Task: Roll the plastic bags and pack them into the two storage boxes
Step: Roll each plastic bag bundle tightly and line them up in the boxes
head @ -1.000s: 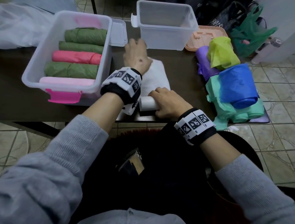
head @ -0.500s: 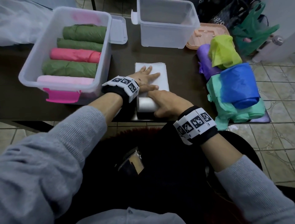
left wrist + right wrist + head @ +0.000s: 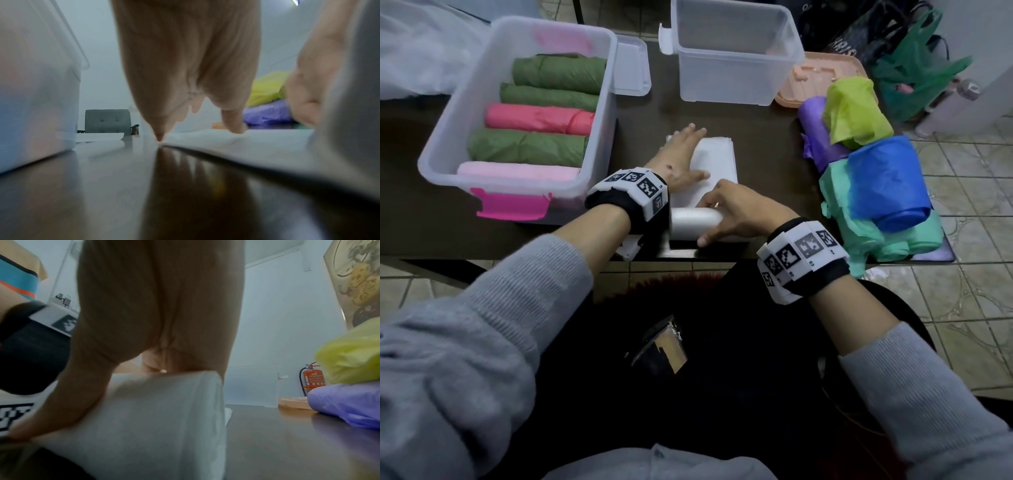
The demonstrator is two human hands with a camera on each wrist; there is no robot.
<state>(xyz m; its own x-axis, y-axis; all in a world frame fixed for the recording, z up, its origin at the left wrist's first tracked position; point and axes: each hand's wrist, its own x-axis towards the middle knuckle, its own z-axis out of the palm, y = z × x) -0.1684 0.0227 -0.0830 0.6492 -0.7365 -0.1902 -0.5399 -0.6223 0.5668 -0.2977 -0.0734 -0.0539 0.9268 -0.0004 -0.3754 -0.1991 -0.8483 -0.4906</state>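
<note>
A white plastic bag (image 3: 717, 156) lies flat on the dark table (image 3: 431, 236), its near end rolled into a tube (image 3: 693, 222). My left hand (image 3: 679, 156) lies flat with straight fingers on the unrolled part (image 3: 246, 142). My right hand (image 3: 732, 212) curls over the white roll (image 3: 156, 418) and grips it. The left storage box (image 3: 438, 147) holds several green and pink rolled bags. The second storage box (image 3: 726, 78) stands empty at the back.
A pile of loose bags lies at the right: yellow-green (image 3: 854, 109), purple (image 3: 815, 120), blue (image 3: 887, 181) and mint green (image 3: 859, 236). A peach lid (image 3: 815, 77) and a clear lid (image 3: 631, 68) lie by the boxes. The table's front edge runs just under my wrists.
My left hand came back from near the far box and laid itself flat on the white bag. My right hand stayed on the roll.
</note>
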